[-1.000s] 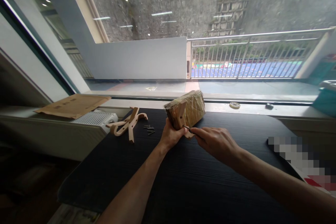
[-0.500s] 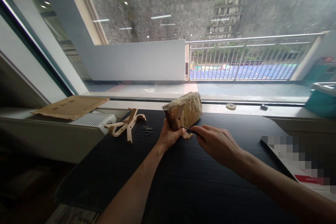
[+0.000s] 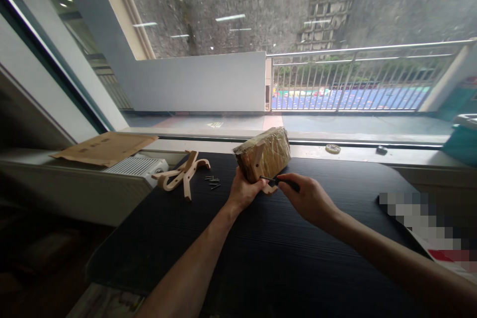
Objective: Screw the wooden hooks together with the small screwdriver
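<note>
My left hand (image 3: 244, 191) is closed around the lower near end of a block wrapped in clear, shiny tape (image 3: 275, 155), holding it tilted above the dark tabletop. Against that end lies a pale wooden hook (image 3: 257, 159) with holes in it, its curved tip poking out below my thumb. Between the fingers of my right hand (image 3: 309, 196) is the black handle of a screwdriver (image 3: 292, 185). Its shaft points left to the lower hole of the hook; whether a screw sits there is too small to tell. Several loose screws (image 3: 213, 182) lie left of my left hand.
More curved wooden hooks (image 3: 186, 176) lie crossed at the table's left edge. A brown paper envelope (image 3: 108, 146) rests over a white vented box (image 3: 137, 166). On the window sill are a tape roll (image 3: 333, 148) and a small dark object (image 3: 381, 150). A partly blurred-out item (image 3: 421, 228) lies at right.
My right hand's grip on the screwdriver has shifted, and more of the black handle shows. The block and my left hand stay together. The whole view has shifted slightly.
</note>
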`<state>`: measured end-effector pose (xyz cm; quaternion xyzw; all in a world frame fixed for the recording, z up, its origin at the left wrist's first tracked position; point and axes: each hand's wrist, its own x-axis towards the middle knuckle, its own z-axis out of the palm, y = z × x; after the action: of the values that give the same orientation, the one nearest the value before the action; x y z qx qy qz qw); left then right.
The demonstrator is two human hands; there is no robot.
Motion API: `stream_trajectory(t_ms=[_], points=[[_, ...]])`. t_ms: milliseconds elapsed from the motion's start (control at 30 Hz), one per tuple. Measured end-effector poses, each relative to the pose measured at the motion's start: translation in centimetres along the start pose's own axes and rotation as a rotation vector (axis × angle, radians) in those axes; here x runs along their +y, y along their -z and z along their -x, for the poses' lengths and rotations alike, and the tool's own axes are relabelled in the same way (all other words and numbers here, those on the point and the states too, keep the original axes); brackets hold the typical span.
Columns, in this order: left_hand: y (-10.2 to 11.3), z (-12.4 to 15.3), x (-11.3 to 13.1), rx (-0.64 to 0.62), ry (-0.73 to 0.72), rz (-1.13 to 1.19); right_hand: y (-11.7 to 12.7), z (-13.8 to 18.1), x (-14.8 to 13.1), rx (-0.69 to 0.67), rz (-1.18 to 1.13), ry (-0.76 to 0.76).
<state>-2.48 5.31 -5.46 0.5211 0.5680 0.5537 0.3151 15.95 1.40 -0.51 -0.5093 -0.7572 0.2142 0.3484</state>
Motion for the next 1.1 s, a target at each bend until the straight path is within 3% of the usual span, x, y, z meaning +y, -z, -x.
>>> stream_trajectory(t_ms=[67, 133, 267, 400, 600, 833, 933, 1100], points=[[0.0, 0.1, 0.0, 0.019, -0.003, 0.027, -0.2, -0.1, -0.1, -0.070, -0.373, -0.295], [-0.1, 0.1, 0.0, 0.001, -0.009, 0.074, 0.1, -0.2, 0.1, -0.193, -0.607, -0.450], [0.1, 0.1, 0.7, -0.112, -0.002, 0.202, 2.1, 0.0, 1.1, -0.318, -0.745, -0.459], [0.5, 0.1, 1.5, -0.094, 0.018, 0.230, 3.3, 0.1, 1.4, -0.140, -1.067, -0.374], [1.0, -0.3, 1.0, -0.159, -0.057, 0.226, 0.4, -0.2, 1.0, -0.278, -0.863, -0.347], [1.0, -0.2, 1.5, -0.142, 0.063, 0.180, -3.1, 0.9, 1.1, -0.078, -0.690, -0.408], [1.0, -0.1, 1.8, -0.151, 0.085, 0.193, -3.8, 1.2, 0.6, 0.037, -0.640, -0.333], [2.1, -0.1, 2.2, -0.254, 0.099, 0.314, -4.4, 1.3, 0.6, 0.008, -0.620, -0.220]])
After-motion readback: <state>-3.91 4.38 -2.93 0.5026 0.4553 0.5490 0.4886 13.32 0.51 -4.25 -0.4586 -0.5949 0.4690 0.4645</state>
